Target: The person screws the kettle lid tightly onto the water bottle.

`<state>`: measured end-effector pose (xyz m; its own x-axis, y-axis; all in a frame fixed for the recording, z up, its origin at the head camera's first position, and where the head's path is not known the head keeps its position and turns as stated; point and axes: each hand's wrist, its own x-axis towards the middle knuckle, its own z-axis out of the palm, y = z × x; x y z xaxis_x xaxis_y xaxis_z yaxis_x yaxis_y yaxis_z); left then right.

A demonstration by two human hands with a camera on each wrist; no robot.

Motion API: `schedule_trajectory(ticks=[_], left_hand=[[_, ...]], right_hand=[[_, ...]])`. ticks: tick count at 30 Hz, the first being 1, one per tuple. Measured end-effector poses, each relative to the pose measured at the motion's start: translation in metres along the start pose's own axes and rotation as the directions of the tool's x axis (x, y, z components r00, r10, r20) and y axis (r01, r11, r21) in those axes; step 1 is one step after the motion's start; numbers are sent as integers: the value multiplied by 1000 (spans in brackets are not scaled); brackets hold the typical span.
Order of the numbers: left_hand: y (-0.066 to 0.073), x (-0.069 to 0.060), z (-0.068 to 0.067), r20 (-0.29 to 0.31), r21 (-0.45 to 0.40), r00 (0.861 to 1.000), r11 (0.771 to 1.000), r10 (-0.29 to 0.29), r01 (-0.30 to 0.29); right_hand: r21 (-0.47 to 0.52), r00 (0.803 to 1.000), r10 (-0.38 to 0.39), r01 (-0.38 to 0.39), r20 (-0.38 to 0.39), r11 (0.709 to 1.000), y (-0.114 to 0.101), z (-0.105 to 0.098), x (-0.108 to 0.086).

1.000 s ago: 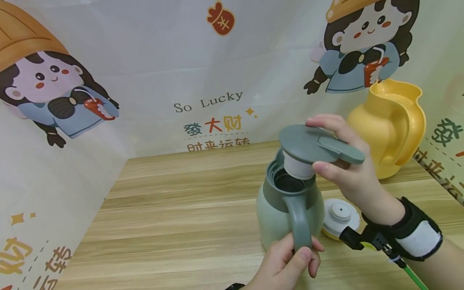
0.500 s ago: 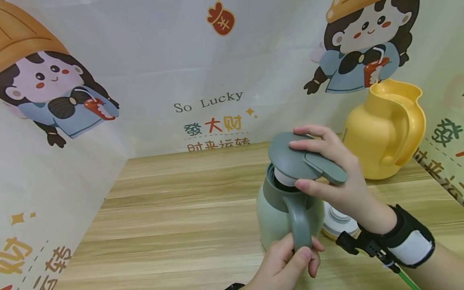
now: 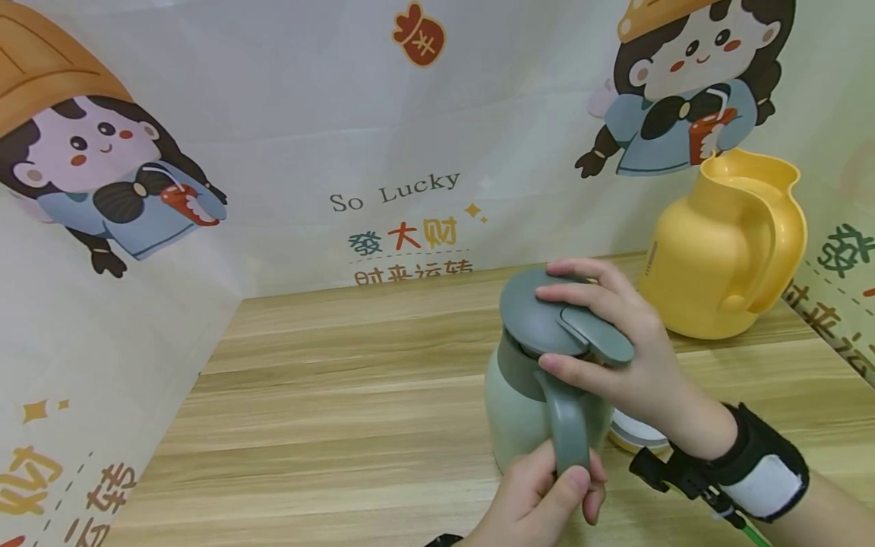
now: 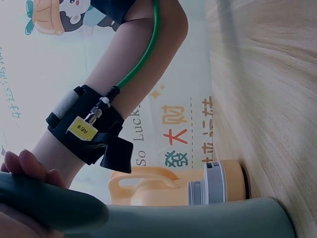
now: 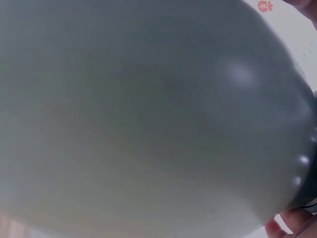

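A light green pot (image 3: 514,410) with a dark green collar stands on the table in the head view. My left hand (image 3: 540,494) grips the lower part of its dark green handle (image 3: 566,418); the left wrist view shows the handle (image 4: 54,201) close up. My right hand (image 3: 625,334) holds the dark green lid (image 3: 536,311) by its edges, fingers over the far side and thumb near the handle. The lid sits slightly tilted on the pot's mouth, with a dark gap at its near edge. The pot's side (image 5: 148,124) fills the right wrist view.
A yellow pitcher (image 3: 711,258) stands at the back right. A white and yellow round lid (image 3: 639,431) lies right of the pot, partly hidden by my right hand. Printed cloth walls (image 3: 294,137) border the wooden table (image 3: 328,395) at the back and both sides.
My right hand has brought the lid down and to the left, from above the pot onto its mouth. The lid's white underside is now out of sight. My left hand has kept its grip.
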<state>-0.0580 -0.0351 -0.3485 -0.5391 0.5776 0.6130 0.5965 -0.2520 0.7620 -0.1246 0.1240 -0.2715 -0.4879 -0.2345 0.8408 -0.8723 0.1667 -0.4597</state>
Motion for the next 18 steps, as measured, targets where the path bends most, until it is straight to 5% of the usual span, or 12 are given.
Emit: schedule_trajectory(ticks=[18], left_hand=[[-1,1,0,6,37,1000,999,19,-19]], right_hand=[[-41,998,22,-24,-57,999,-4,10,-11]])
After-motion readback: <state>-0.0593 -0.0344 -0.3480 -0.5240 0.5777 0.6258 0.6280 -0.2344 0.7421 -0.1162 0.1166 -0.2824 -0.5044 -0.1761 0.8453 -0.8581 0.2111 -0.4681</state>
